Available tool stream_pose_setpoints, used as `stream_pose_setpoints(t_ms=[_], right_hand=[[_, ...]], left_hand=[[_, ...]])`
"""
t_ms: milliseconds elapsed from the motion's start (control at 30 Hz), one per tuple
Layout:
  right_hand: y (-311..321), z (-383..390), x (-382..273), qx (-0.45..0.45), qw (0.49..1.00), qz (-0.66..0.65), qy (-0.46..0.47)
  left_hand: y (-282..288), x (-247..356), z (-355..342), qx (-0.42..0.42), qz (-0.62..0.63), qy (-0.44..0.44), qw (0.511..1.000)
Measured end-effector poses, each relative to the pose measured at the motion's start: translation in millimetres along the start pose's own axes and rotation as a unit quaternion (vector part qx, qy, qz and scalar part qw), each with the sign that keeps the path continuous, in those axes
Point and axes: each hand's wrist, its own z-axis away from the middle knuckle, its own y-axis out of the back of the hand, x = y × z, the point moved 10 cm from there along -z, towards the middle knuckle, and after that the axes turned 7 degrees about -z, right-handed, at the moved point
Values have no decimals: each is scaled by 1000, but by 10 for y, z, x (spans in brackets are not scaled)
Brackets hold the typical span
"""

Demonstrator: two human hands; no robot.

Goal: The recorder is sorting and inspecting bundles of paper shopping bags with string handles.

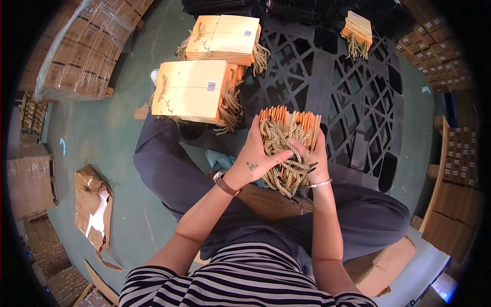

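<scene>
Two-Handed Hold on a Bundle [307,121]

Apply even side pressure so the edges stay square; pin the cords [277,129] lightly with the thumbs. From where I stand, the left hand [257,156] and right hand [315,159] flank the bundle, each grip curled partway closed on one side, thumbs inward. It is at the pallet's [319,84] near edge, right of the nearest stack [192,91].
</scene>
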Motion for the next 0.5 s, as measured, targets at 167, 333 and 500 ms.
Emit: stream_pose_setpoints(t_ms=[167,333,500], right_hand=[[125,7,139,15,1000,-23,-8],[152,-56,269,-16,998,-22,-63],[-120,94,-577,150,854,434,244]], left_hand=[[17,-143,72,69,-83,-13,994],[2,-87,66,65,-130,-33,989],[202,84,-36,16,-106,3,994]])
